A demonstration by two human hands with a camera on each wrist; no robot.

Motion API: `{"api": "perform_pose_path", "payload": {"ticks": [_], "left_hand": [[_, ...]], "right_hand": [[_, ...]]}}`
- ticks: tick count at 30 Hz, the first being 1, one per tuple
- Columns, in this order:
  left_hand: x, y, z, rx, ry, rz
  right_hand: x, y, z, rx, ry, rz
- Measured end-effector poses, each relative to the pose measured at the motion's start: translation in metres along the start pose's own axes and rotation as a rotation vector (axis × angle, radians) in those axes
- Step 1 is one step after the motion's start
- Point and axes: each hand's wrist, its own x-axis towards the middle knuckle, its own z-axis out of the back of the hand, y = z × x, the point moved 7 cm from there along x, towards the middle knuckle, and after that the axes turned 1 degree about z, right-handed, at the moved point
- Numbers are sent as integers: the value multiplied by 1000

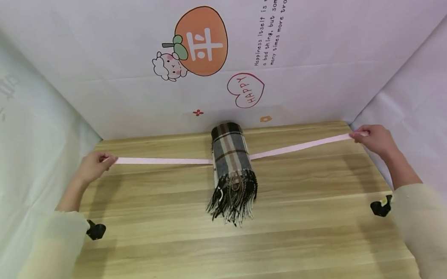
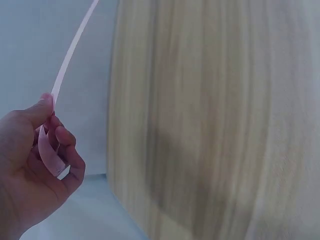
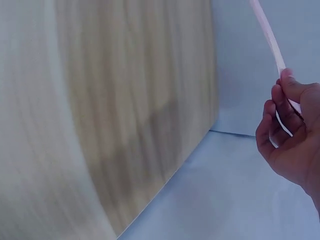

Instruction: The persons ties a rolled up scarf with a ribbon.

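A rolled plaid scarf [image 1: 229, 149] with a dark fringe lies lengthwise at the middle of the table's far part. From both its sides runs a pale pink ribbon [image 1: 163, 160]; the stretch at the scarf is hidden, apparently beneath it. My left hand [image 1: 94, 166] pinches the ribbon's left part between thumb and fingers, its tail curling inside the palm in the left wrist view. On the other side my right hand [image 1: 375, 138] pinches the right part, a short tail [image 3: 295, 106] lying behind the thumb. Both stretches look nearly straight, rising slightly outward.
The wood-grain table [image 1: 231, 258] ends at a printed white back sheet [image 1: 128, 98]. White sheets also hang at the left and right. A black clip [image 1: 96, 229] sits near the left table edge, another black clip [image 1: 381, 206] near the right.
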Motion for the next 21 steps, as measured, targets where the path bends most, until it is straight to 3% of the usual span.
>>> {"api": "perform_pose_path", "payload": {"ticks": [5,8,10,15,19,21], "left_hand": [[4,2,4,-197,-1,102],[3,5,2,-267,-14,135],[3,7,-1,-211,-33,132],[3,19,-18,56,-38,95],[4,31,-37,159,9,104],[4,31,-44,201,1,113]], "right_hand": [[1,3,6,177,-15,-51],[1,1,4,142,2,-47],[2,-1,0,54,5,-24],[6,-12,-20,-152,4,56],[9,-20,-44,-210,63,75],[8,-20,-55,-229,89,59]]}}
